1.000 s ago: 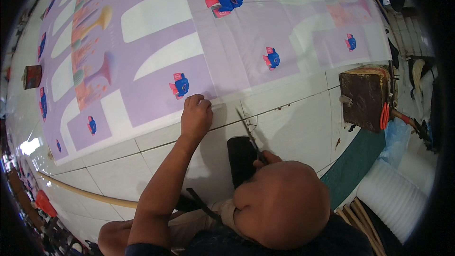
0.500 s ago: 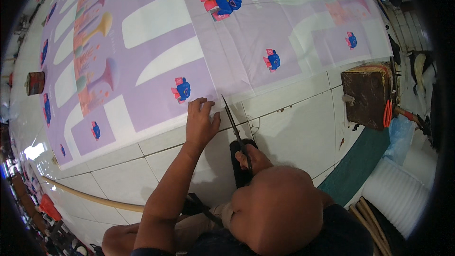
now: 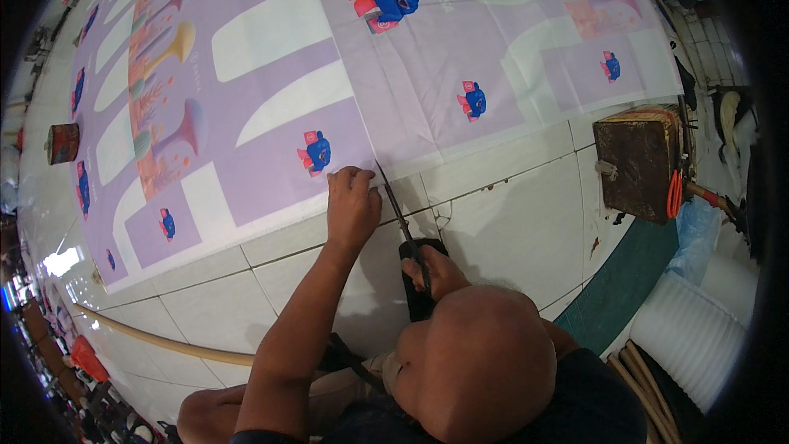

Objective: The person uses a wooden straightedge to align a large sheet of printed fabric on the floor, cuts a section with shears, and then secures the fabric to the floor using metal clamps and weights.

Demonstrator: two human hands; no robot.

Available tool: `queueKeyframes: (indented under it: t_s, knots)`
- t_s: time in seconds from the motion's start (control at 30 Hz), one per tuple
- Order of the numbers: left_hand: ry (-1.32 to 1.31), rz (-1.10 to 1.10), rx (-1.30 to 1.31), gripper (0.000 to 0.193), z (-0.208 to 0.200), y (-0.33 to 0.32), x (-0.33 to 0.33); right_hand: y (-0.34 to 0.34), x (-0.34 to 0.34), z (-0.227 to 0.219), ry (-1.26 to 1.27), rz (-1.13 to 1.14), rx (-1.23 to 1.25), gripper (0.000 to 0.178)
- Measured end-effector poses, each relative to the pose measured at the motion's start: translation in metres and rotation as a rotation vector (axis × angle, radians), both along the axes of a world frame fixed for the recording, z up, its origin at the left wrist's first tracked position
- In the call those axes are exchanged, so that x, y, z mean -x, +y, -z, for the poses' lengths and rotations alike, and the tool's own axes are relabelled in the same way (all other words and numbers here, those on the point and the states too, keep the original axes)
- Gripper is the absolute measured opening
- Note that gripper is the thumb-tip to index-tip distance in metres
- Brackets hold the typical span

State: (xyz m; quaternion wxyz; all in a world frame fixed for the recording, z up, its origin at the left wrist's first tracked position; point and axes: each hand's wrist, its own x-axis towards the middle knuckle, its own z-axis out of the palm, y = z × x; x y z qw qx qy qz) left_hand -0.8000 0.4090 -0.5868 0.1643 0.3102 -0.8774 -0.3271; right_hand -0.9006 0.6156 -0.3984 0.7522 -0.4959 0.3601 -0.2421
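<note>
Whereas a second ago they stopped short of it, the long dark metal scissors (image 3: 403,221) now reach with their tip the near edge of the thin lilac-and-white printed sheet (image 3: 283,173), spread over the glossy white tiled floor (image 3: 509,214). The right hand (image 3: 437,273) is clamped around the handles; the left hand (image 3: 353,207) sits bent-fingered at that edge — whether it pinches, I cannot tell. A bare bent knee (image 3: 493,362) hides the right forearm. Near the sheet's right corner stands a worn brown box (image 3: 631,166) — a reddish cylindrical tin (image 3: 62,144) is at its left side.

Slim dark scissors (image 3: 403,219) meet the near edge of a purple-and-white sheet (image 3: 271,173).
</note>
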Motion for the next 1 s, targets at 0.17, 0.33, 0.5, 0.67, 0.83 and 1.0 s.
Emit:
queueKeyframes:
  t_s: [0.17, 0.33, 0.5, 0.67, 0.83, 1.0]
  knots:
    - [-0.018, -0.015, 0.028, 0.020, 0.003, 0.003, 0.003, -0.003, 0.001, 0.001, -0.002, 0.001, 0.005, 0.033]
    - [-0.003, -0.024, 0.074, 0.014, 0.005, 0.004, 0.002, -0.007, 0.002, 0.003, 0.016, 0.018, 0.003, 0.034]
    - [0.019, -0.030, 0.078, 0.012, 0.007, 0.005, 0.003, -0.008, 0.003, 0.006, 0.026, 0.027, 0.007, 0.035]
    - [0.003, -0.025, 0.078, 0.010, 0.008, 0.006, 0.003, -0.007, 0.003, 0.007, 0.034, 0.030, 0.007, 0.037]
    - [-0.021, -0.035, 0.098, 0.010, 0.010, 0.006, 0.003, -0.008, 0.003, 0.010, 0.043, 0.035, 0.006, 0.038]
    - [-0.019, -0.035, 0.079, 0.010, 0.008, 0.008, 0.002, -0.007, 0.003, 0.012, 0.064, 0.052, 0.002, 0.040]
